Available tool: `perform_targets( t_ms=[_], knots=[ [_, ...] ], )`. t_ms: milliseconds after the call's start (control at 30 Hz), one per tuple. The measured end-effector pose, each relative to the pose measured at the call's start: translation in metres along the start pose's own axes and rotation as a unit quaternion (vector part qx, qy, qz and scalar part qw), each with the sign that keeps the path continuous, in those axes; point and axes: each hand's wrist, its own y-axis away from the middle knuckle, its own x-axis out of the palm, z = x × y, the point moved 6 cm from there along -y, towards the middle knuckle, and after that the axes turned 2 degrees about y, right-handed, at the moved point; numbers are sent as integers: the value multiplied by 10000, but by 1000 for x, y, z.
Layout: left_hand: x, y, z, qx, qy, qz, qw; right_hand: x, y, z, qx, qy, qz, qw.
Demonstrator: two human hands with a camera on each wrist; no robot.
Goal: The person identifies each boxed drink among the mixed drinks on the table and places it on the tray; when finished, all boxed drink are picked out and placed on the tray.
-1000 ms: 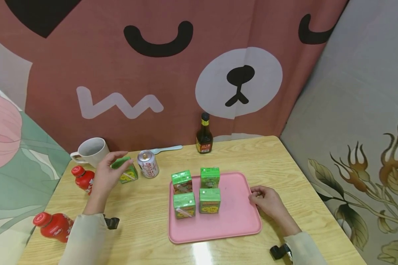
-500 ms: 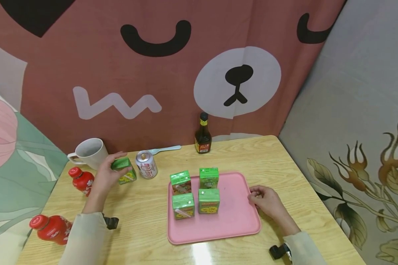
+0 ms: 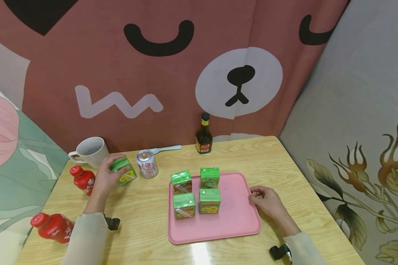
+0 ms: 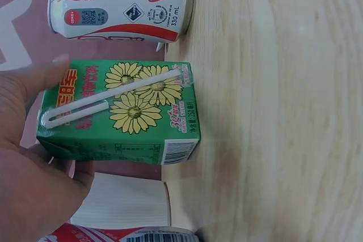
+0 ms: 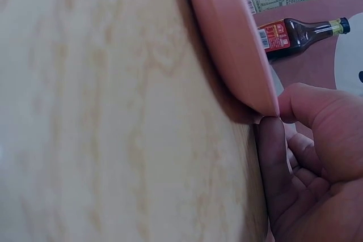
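At the back left, my left hand (image 3: 108,177) grips a green drink carton (image 3: 127,176) between thumb and fingers. In the left wrist view this carton (image 4: 122,111) shows yellow flowers and a white bent straw stuck to its front. The carton leans slightly in the head view, beside a Coca-Cola can (image 3: 147,164). Over on the right, my right hand (image 3: 268,201) pinches the right rim of a pink tray (image 3: 233,217); the right wrist view shows thumb and finger at the tray's edge (image 5: 238,55). Several green cartons (image 3: 209,201) stand upright on the tray's left half.
A white mug (image 3: 92,151) stands behind my left hand. Two red bottles, one farther back (image 3: 83,179) and one nearer (image 3: 54,228), are at the left edge. A dark sauce bottle (image 3: 204,138) and a pale blue utensil (image 3: 167,148) are at the back.
My left hand's fingers and thumb have closed on the green carton, which now leans a little. My right hand and the tray stay in place.
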Motion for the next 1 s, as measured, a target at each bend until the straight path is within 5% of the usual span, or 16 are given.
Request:
perform_targets(
  t_ms=[367,800,1000],
  knots=[
    [1,3,12,-485,209,9,9986,1,1,0,-7,0,-6,10000],
    [0,8,18,-583,154,-22,9982,1,2,-4,-18,83,-3,10000],
    [-1,10,14,-395,67,-230,9989,2,1,-2,-42,34,-12,10000]
  ],
)
